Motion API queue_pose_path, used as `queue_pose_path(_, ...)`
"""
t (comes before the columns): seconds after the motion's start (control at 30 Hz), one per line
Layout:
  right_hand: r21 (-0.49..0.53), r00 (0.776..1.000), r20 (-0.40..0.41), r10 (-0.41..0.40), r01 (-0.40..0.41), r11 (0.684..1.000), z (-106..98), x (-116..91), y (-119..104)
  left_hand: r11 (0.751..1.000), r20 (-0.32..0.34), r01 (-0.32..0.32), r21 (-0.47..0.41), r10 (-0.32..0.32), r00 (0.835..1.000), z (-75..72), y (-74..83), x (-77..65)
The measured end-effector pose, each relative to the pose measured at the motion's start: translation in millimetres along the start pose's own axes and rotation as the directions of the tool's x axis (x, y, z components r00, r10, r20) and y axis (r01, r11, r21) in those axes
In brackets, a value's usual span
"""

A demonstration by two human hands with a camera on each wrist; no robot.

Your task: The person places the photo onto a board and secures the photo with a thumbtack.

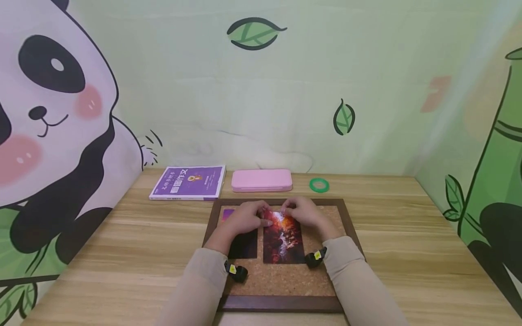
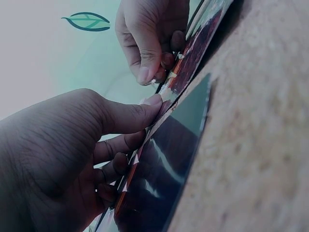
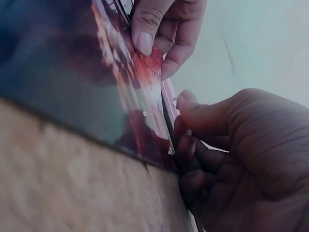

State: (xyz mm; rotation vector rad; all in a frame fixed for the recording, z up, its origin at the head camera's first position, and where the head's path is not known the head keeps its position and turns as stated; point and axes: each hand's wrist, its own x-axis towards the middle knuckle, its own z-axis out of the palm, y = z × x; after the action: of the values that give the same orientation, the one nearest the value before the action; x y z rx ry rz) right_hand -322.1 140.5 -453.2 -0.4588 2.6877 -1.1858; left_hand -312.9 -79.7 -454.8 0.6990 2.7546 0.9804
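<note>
A red and orange photo print (image 1: 284,244) lies on a cork board (image 1: 293,281) with a dark wooden frame. My left hand (image 1: 247,217) pinches its upper left corner, the thumb on the picture side in the left wrist view. At the photo's top edge is my right hand (image 1: 306,212), its thumb and finger pinching a tiny whitish piece (image 3: 175,103) too small to identify. To the left, a second, darker print (image 1: 244,248) lies on the board, partly hidden under my left hand and forearm.
Behind the board, a purple book (image 1: 191,181), a pink case (image 1: 262,180) and a green ring-shaped roll (image 1: 312,185) lie along the back of the wooden table (image 1: 412,253). A printed curtain (image 1: 195,90) hangs behind it.
</note>
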Motion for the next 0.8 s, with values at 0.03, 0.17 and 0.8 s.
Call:
queue_pose_path(0.03, 0.010, 1.000, 0.003, 0.001, -0.001, 1.000, -0.7, -0.5, 0.0, 1.000, 0.001, 0.000, -0.001, 0.000, 1.000, 0.0, 0.2, -0.1)
queue_pose_path(0.17, 0.015, 1.000, 0.019, -0.010, 0.010, 1.000, -0.1, -1.3, 1.1, 1.000, 0.007, 0.001, -0.002, -0.001, 1.000, 1.1, -0.9, 0.1)
queue_pose_path(0.8, 0.007, 1.000, 0.004, 0.007, -0.007, 1.000, 2.0, 0.5, -0.6, 1.000, 0.009, -0.005, -0.007, 0.005, 1.000, 1.1, -4.2, 2.0)
